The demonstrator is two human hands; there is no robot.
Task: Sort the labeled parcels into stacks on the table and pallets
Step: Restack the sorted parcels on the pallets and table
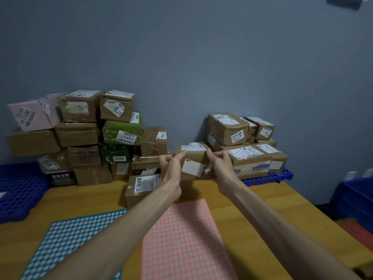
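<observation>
Above wooden surface (272, 199), with left hand (170, 165) and right hand (221, 165) each clamped on an end of brown parcel (194, 155), tilt white label (192, 168) into clear view before sorting.

Brown cardboard parcel (194, 158), white labels on its top and near face, held level above the counter (262, 201); labelled left stack (80, 138) and right stack (244, 146) stand behind it.

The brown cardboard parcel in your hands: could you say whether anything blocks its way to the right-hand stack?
Nothing visible but the right hand, which with the left hand grips the brown cardboard parcel beside the stack of cardboard boxes on the blue plastic pallet.
</observation>
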